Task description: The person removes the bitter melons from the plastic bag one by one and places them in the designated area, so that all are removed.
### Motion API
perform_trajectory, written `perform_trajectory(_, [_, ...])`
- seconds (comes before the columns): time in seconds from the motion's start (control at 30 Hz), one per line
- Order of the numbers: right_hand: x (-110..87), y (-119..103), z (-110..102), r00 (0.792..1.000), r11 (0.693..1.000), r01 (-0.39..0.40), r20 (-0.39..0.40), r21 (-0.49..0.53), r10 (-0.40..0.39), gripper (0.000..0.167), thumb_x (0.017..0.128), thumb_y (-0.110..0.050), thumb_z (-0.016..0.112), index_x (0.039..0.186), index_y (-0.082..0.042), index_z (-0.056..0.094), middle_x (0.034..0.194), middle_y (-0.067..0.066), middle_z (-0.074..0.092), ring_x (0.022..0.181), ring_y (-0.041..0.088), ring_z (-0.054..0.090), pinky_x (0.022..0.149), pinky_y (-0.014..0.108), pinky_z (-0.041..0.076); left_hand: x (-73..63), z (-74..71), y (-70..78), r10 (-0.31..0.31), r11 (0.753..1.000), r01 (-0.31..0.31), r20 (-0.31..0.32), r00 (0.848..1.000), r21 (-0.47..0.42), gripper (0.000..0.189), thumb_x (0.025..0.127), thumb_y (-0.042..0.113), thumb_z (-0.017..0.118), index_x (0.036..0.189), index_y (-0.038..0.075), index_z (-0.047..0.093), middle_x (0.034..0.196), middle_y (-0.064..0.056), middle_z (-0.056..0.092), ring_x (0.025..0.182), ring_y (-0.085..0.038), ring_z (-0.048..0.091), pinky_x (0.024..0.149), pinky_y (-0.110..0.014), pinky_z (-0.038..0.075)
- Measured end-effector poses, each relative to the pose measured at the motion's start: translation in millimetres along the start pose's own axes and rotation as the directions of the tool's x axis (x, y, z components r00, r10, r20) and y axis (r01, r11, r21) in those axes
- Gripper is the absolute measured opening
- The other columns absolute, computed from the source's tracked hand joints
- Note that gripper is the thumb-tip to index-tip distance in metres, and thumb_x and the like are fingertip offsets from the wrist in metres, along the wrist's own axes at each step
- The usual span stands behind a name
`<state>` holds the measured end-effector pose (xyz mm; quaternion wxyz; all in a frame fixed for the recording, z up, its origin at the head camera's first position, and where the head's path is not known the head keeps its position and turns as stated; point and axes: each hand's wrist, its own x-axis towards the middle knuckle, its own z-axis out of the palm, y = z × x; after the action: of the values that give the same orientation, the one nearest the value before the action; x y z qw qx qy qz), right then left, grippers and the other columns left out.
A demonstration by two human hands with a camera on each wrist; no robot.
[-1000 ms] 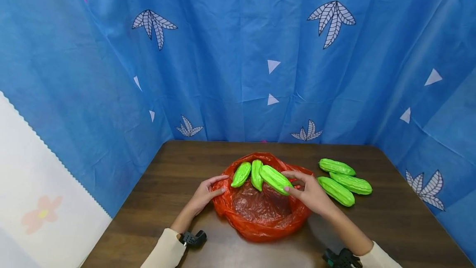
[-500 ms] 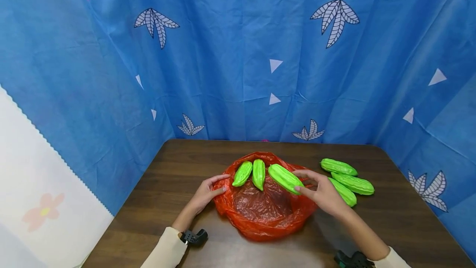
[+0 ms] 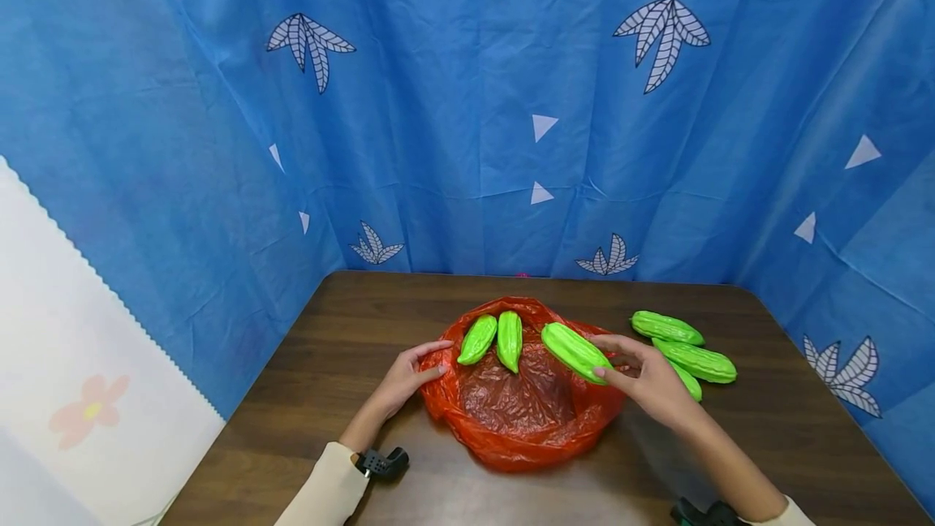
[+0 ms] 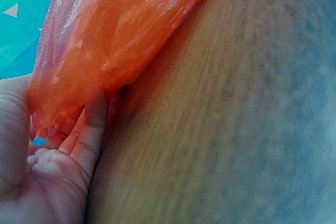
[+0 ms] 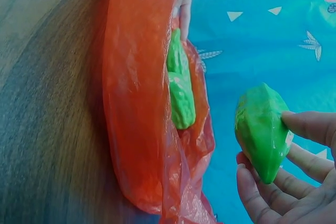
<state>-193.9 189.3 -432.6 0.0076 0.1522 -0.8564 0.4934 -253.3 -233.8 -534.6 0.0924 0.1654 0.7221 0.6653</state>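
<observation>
A red plastic bag [image 3: 511, 453] sits wide open on the table, two green bitter gourds lying at its far left inside: the left gourd [image 3: 478, 339] and the one beside it [image 3: 509, 342]. My left hand [image 3: 400, 380] pinches the bag's left rim between thumb and fingers; the left wrist view shows the film [image 4: 100, 35] hanging over those fingers. Above the bag's right side, my right hand [image 3: 650, 380] holds a third bitter gourd [image 3: 575, 351] by its near end. In the right wrist view that gourd [image 5: 262, 129] is gripped between thumb and fingers, apart from the bag.
Right of the bag, three more bitter gourds lie grouped on the wooden table [image 3: 351, 307]: a back gourd [image 3: 666, 327], a middle gourd [image 3: 697, 360] and a front one [image 3: 690, 381] partly hidden by my right hand. A blue patterned curtain [image 3: 438, 144] hangs behind.
My right hand has moved right with its bitter gourd, away from the two in the bag, and now covers part of the front gourd on the table. The left hand stays at the rim.
</observation>
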Motion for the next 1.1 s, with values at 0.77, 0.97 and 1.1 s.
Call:
perform_trajectory(0.77, [-19.1, 7.7, -16.7, 0.998, 0.998, -0.025, -0.052, -0.053, 0.022, 0.046, 0.092, -0.032, 0.076, 0.133, -0.013, 0.065, 0.130, 0.013, 0.065, 0.109, 0.035, 0.064, 0.072, 0.029, 0.059, -1.5, 1.0, 1.0, -0.005, 1.000, 0.005, -0.006, 1.000, 0.003, 0.046, 0.099, 0.012, 0.067, 0.144, 0.008, 0.057, 0.145, -0.020, 0.053, 0.099, -0.026, 0.072, 0.083, -0.039, 0.061])
perform_trajectory(0.97, [-24.5, 10.5, -22.2, 0.998, 0.998, -0.017, -0.060, -0.058, 0.014, 0.045, 0.094, -0.031, 0.074, 0.134, -0.012, 0.065, 0.130, 0.013, 0.066, 0.109, 0.035, 0.063, 0.072, 0.030, 0.059, -0.4, 1.0, 2.2, 0.003, 1.000, -0.003, 0.000, 1.000, -0.007, 0.046, 0.099, 0.012, 0.066, 0.144, 0.007, 0.056, 0.144, -0.021, 0.053, 0.100, -0.025, 0.072, 0.082, -0.038, 0.061])
perform_trajectory(1.1, [-29.0, 11.1, -26.6, 0.998, 0.998, -0.024, -0.067, -0.062, 0.020, 0.046, 0.094, -0.030, 0.074, 0.135, -0.012, 0.064, 0.131, 0.013, 0.065, 0.110, 0.036, 0.063, 0.074, 0.030, 0.059, 0.5, 1.4, 2.4, 0.007, 1.000, -0.007, 0.002, 1.000, -0.013, 0.047, 0.099, 0.012, 0.067, 0.144, 0.006, 0.056, 0.145, -0.022, 0.052, 0.100, -0.026, 0.072, 0.082, -0.038, 0.061])
